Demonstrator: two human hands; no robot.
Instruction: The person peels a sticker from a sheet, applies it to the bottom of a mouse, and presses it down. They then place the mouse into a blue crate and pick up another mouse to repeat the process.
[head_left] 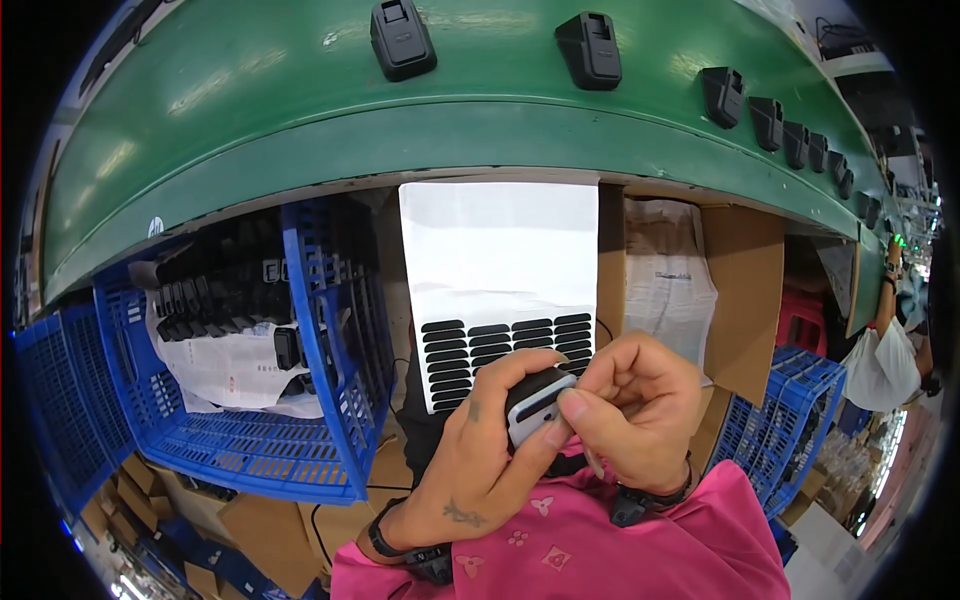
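My left hand (490, 450) is wrapped round a small black device with a silver-grey end face (527, 422), held in front of my pink top. A dark oblong strip shows along that face. At the device's right end my right hand (640, 400) has thumb and forefinger pinched together, touching its edge. Whatever lies between those fingertips is hidden. Just beyond both hands is a white sheet (500, 245) whose near half carries rows of black oblong stickers (490, 352). My left hand overlaps the sheet's near edge.
Black docks (403, 42) stand spaced along the green bench (270, 70). At left, a blue crate (240, 455) holds several black units on paper. A cardboard box (745, 290) with paper inside is right of the sheet, another blue crate (775, 430) beyond it.
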